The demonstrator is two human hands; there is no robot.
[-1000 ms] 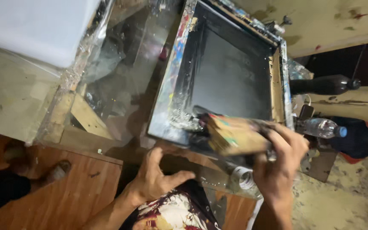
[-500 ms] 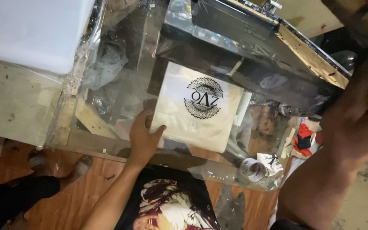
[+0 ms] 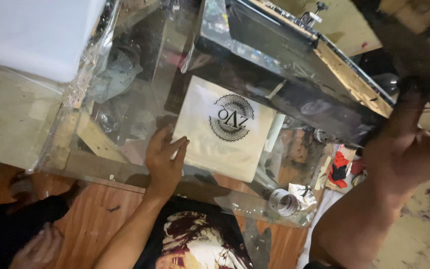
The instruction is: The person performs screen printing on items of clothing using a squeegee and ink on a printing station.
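A white square sheet [image 3: 227, 149] with a round black printed emblem [image 3: 230, 118] lies on the glass-topped table [image 3: 135, 74]. My left hand [image 3: 164, 160] rests with spread fingers on the sheet's near left edge. Over the sheet's far side, the black screen frame [image 3: 294, 84] with its wooden rim is tilted up. My right hand [image 3: 406, 144] is raised at the frame's right end, closed on a dark, blurred squeegee [image 3: 404, 45] at the top right.
A big white block [image 3: 31, 35] fills the top left corner. Wooden struts [image 3: 95, 139] show under the glass. A roll of tape [image 3: 283, 201] and crumpled foil sit at the table's near edge. Brown wooden boards [image 3: 90, 219] lie below.
The screen frame has swung up off the table, uncovering the printed white sheet. My right hand rose with the squeegee. My left hand moved forward onto the sheet's edge.
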